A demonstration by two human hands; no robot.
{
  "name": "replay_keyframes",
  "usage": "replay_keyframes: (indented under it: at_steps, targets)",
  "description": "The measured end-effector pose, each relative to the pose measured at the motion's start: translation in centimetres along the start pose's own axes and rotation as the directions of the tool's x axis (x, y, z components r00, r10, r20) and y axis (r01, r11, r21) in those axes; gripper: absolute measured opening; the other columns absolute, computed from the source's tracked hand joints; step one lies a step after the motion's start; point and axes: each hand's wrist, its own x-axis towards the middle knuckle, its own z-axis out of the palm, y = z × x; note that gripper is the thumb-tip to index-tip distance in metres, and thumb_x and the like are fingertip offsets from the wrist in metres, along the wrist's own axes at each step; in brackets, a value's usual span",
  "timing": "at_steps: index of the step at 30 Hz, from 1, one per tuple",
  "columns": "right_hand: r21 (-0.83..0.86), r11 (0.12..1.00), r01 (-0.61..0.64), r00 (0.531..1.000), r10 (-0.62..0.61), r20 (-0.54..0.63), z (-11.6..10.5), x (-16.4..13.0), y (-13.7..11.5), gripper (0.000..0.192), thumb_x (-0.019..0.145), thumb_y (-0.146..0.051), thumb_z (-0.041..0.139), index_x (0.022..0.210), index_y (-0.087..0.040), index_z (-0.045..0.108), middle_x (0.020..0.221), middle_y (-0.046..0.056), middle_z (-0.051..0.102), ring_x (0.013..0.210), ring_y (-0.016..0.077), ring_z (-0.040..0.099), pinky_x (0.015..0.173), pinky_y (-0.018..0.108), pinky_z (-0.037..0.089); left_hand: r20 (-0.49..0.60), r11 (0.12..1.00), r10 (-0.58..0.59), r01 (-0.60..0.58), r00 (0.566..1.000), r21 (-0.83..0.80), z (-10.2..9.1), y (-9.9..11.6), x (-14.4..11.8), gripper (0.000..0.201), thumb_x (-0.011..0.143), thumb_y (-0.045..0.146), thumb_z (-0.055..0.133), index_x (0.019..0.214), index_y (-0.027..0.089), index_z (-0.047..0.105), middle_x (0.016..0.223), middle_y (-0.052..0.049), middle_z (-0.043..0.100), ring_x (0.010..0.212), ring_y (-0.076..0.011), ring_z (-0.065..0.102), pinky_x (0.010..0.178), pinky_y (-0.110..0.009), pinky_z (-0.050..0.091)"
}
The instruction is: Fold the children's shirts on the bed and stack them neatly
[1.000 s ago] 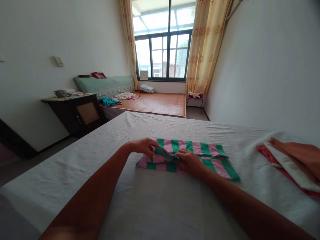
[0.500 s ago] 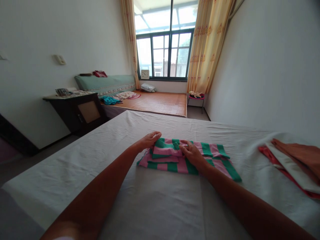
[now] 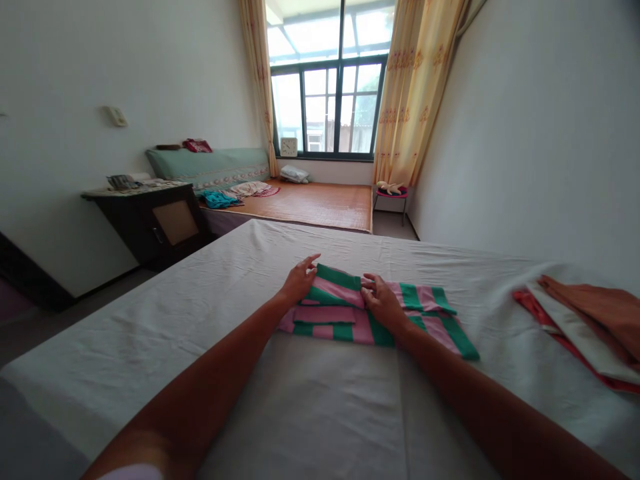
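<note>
A pink-and-green striped garment lies partly folded on the white sheet, its right part spread flat. My left hand grips the left end of the folded flap, its index finger stretched out past the cloth. At the flap's other end, my right hand has its fingers closed on the fabric. Between the two hands the flap's far edge is raised a little, with a green band along its top. Which garment it is, I cannot tell; the fingertips are partly hidden by the cloth.
Folded clothes in orange, white and red lie at the right of the white-sheeted bed. Beyond stand a second bed with a brown mat, a dark cabinet at left and a small stool near the window.
Both hands have lifted the flap's far edge, which now looks straighter and stretched between them. My left hand has risen slightly, its index finger extending. The view has shifted a little.
</note>
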Motion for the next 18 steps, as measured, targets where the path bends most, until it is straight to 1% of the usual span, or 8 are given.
replay_keyframes:
  at_steps: [2, 5, 7, 9, 12, 15, 17, 18]
  targets:
    - [-0.046, 0.999, 0.016, 0.999, -0.017, -0.027, -0.1, -0.1, 0.1, 0.04, 0.086, -0.029, 0.044, 0.124, -0.016, 0.045, 0.114, 0.013, 0.061, 0.069, 0.0156, 0.061, 0.069, 0.035, 0.051, -0.008, 0.998, -0.059, 0.059, 0.998, 0.009, 0.0, -0.7, -0.1, 0.051, 0.08, 0.027, 0.058, 0.13, 0.017, 0.053, 0.095, -0.006, 0.06, 0.073, -0.0133, 0.053, 0.072, -0.027, 0.046]
    - [-0.229, 0.948, 0.22, 0.972, -0.233, -0.03, -0.4, -0.6, -0.6, 0.033, 0.089, -0.025, 0.042, 0.12, -0.02, 0.052, 0.12, 0.011, 0.059, 0.09, 0.0201, 0.06, 0.085, 0.04, 0.047, 0.107, 0.999, -0.042, 0.045, 0.993, -0.025, -0.4, -1.2, -0.5, 0.062, 0.074, 0.031, 0.065, 0.133, 0.018, 0.051, 0.111, -0.01, 0.056, 0.083, -0.0157, 0.056, 0.075, -0.028, 0.048]
    - [-0.365, 0.848, 0.385, 0.921, -0.381, 0.086, -0.4, -1.3, -1.4, 0.029, 0.091, -0.025, 0.042, 0.115, -0.023, 0.058, 0.119, 0.008, 0.06, 0.108, 0.0227, 0.054, 0.094, 0.042, 0.042, 0.203, 0.999, 0.019, -0.025, 0.979, 0.028, -0.6, -1.2, -0.9, 0.063, 0.069, 0.027, 0.069, 0.13, 0.019, 0.054, 0.118, -0.01, 0.053, 0.082, -0.015, 0.056, 0.075, -0.028, 0.049]
    - [-0.468, 0.749, 0.469, 0.883, -0.405, 0.235, -0.4, -1.8, -2.2, 0.026, 0.092, -0.029, 0.045, 0.112, -0.027, 0.061, 0.114, 0.005, 0.064, 0.112, 0.0237, 0.051, 0.093, 0.042, 0.04, 0.275, 0.985, 0.059, -0.101, 0.96, 0.141, -0.7, -0.9, -1.0, 0.056, 0.067, 0.018, 0.067, 0.122, 0.019, 0.06, 0.116, -0.01, 0.054, 0.08, -0.0145, 0.056, 0.076, -0.028, 0.049]
    - [-0.613, 0.663, 0.429, 0.903, -0.315, 0.291, -0.5, -2.3, -2.9, 0.022, 0.093, -0.035, 0.047, 0.103, -0.027, 0.065, 0.102, 0.005, 0.068, 0.102, 0.0237, 0.055, 0.084, 0.039, 0.042, 0.362, 0.926, 0.075, -0.2, 0.929, 0.321, -1.1, 0.0, -1.2, 0.047, 0.067, 0.007, 0.061, 0.112, 0.018, 0.067, 0.111, -0.01, 0.057, 0.09, -0.0179, 0.058, 0.084, -0.029, 0.049]
    - [-0.721, 0.603, 0.342, 0.937, -0.272, 0.218, -0.9, -2.3, -3.1, 0.029, 0.095, -0.036, 0.041, 0.087, -0.023, 0.066, 0.091, 0.007, 0.068, 0.093, 0.0233, 0.056, 0.082, 0.037, 0.043, 0.299, 0.795, 0.139, -0.286, 0.944, 0.534, -0.9, 1.5, -1.8, 0.043, 0.071, 0.006, 0.058, 0.111, 0.021, 0.066, 0.124, -0.01, 0.054, 0.112, -0.0236, 0.051, 0.098, -0.036, 0.043]
    - [-0.718, 0.599, 0.354, 0.932, -0.294, 0.213, -0.9, -2.2, -2.9, 0.032, 0.096, -0.034, 0.038, 0.088, -0.022, 0.066, 0.094, 0.008, 0.068, 0.095, 0.0228, 0.056, 0.084, 0.037, 0.043, 0.262, 0.692, 0.229, -0.346, 0.937, 0.633, 0.0, 2.5, -2.5, 0.04, 0.079, 0.01, 0.053, 0.115, 0.023, 0.063, 0.135, -0.008, 0.049, 0.124, -0.0244, 0.043, 0.104, -0.04, 0.038]
    - [-0.694, 0.607, 0.388, 0.919, -0.318, 0.235, -0.7, -2.3, -2.8, 0.032, 0.096, -0.033, 0.037, 0.093, -0.022, 0.067, 0.1, 0.007, 0.068, 0.099, 0.0224, 0.055, 0.087, 0.037, 0.042, 0.293, 0.656, 0.262, -0.392, 0.919, 0.645, 0.7, 2.8, -2.9, 0.039, 0.084, 0.012, 0.048, 0.119, 0.024, 0.061, 0.137, -0.007, 0.048, 0.127, -0.0231, 0.041, 0.106, -0.039, 0.036]
